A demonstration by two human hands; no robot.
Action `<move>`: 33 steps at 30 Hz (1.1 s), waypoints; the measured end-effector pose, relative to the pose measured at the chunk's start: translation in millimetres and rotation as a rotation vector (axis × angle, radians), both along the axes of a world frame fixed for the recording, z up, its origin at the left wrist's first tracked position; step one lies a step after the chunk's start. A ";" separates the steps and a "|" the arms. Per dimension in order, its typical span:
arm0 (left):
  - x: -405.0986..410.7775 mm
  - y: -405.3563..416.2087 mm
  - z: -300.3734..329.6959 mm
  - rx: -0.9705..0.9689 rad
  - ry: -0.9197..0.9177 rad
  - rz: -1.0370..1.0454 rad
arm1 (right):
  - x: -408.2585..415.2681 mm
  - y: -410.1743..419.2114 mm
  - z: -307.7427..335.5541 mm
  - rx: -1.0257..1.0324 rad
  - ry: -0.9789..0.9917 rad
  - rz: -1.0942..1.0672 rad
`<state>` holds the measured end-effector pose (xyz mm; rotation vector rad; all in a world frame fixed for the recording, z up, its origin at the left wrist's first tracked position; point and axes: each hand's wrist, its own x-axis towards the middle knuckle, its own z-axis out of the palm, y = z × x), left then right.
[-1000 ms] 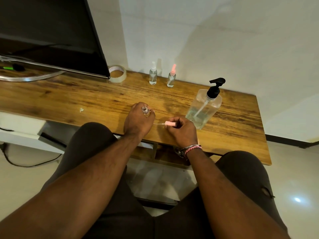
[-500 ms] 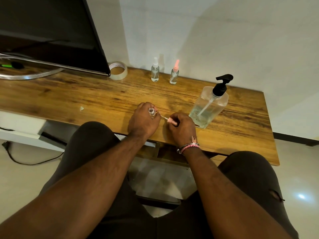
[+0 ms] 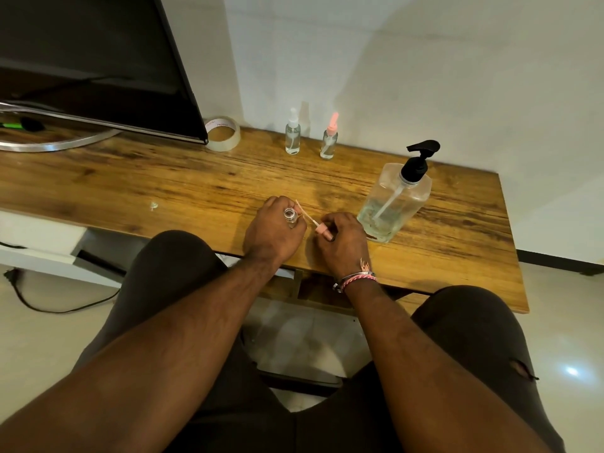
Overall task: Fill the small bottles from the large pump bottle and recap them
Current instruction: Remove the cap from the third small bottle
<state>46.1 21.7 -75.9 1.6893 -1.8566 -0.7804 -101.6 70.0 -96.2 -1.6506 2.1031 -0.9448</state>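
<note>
The left hand (image 3: 273,230) is curled around a small clear glass bottle (image 3: 290,217) with its top open. The right hand (image 3: 343,240) pinches a pink cap with a thin tube (image 3: 322,231); the tube tip is just beside the bottle's mouth. A big clear pump bottle with a black top (image 3: 397,199) stands on the wooden table (image 3: 163,188), just past the right hand.

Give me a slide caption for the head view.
Left hand grips open small bottle; right hand holds its pink sprayer cap.
</note>
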 end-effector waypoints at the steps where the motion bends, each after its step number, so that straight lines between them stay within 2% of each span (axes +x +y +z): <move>1: 0.0 1.1 0.5 -0.002 0.000 -0.005 | 0.0 0.5 0.4 0.006 -0.002 -0.004; 33: -5.2 9.3 1.2 0.010 -0.026 -0.066 | 3.1 4.4 0.5 0.022 0.017 -0.009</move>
